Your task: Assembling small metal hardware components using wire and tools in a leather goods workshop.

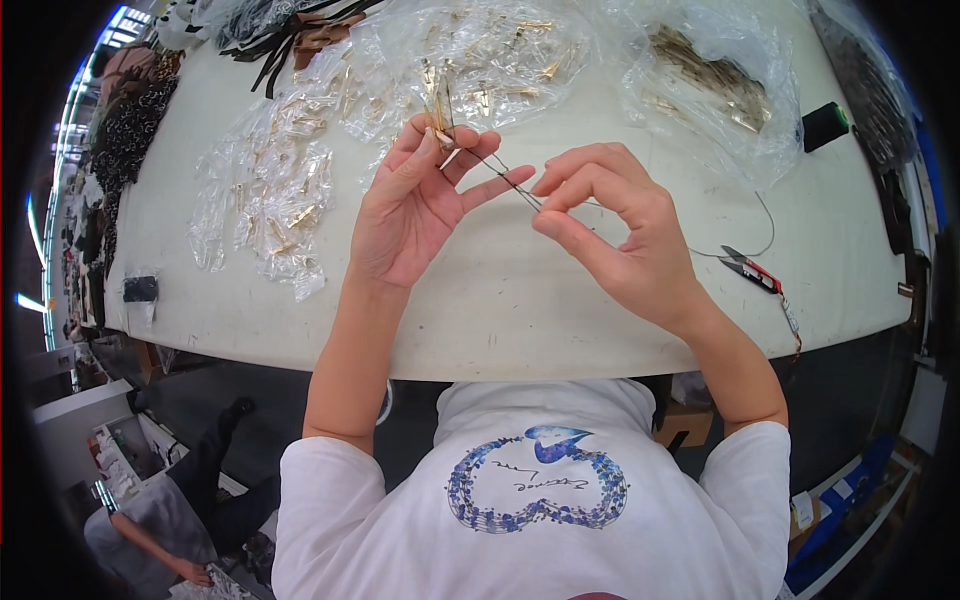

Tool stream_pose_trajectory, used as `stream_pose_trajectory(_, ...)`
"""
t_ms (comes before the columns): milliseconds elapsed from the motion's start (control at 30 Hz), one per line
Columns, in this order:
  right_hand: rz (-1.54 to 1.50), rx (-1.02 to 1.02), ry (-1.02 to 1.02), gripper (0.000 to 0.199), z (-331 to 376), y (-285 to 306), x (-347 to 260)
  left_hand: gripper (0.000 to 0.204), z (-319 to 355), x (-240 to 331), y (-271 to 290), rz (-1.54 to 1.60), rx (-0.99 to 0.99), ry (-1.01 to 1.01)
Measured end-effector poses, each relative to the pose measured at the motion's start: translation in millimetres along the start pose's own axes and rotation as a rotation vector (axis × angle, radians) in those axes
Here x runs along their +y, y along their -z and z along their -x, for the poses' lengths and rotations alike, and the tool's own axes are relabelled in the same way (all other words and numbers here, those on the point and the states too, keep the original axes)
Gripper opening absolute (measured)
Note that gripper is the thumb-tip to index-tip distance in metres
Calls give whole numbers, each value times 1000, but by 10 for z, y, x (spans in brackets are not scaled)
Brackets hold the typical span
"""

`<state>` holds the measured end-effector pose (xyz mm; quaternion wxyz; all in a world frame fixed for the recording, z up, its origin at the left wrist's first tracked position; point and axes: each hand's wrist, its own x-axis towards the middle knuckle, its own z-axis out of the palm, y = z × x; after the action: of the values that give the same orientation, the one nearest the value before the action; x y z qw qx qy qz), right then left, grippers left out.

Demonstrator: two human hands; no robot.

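Well, the table (560, 335) carries the largest container across its far middle: a crumpled clear bag (385, 42), with small gold parts in and about it. On the table's far right, another clear bag (735, 22) holds a dense bundle of thin brownish-gold parts. Over its left half spreads more clear plastic (208, 240), again with gold parts inside. Both hands hang above the table's middle, the right hand (640, 225) with fingers curled to a pinch, the left hand (415, 195) palm up, fingers partly spread. Near the table's right edge stands a dark spool (826, 127); nearer its front right lie red-handled snips (752, 272). Above the table's middle, left thumb and fingertips are closed on a small gold piece (437, 127). From it dark thread (527, 198), doubled and crossed, runs to the right thumb and forefinger, which grip it.
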<state>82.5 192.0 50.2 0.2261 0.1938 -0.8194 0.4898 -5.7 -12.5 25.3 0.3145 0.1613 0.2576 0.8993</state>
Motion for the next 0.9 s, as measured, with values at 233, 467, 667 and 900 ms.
stream_pose_trajectory(233,-828,-288,-717,10,96,502,-410,18,20,171,84,33,30,-61)
stream_pose_trajectory(467,-318,-271,-523,5,319,1171,-568,19,-12,432,180,216,95,-179)
stream_pose_trajectory(667,0,-94,-446,13,592,1579,-573,21,48,539,217,195,85,-262)
stream_pose_trajectory(900,55,22,-476,17,887,2176,-465,23,56,546,227,239,63,-249)
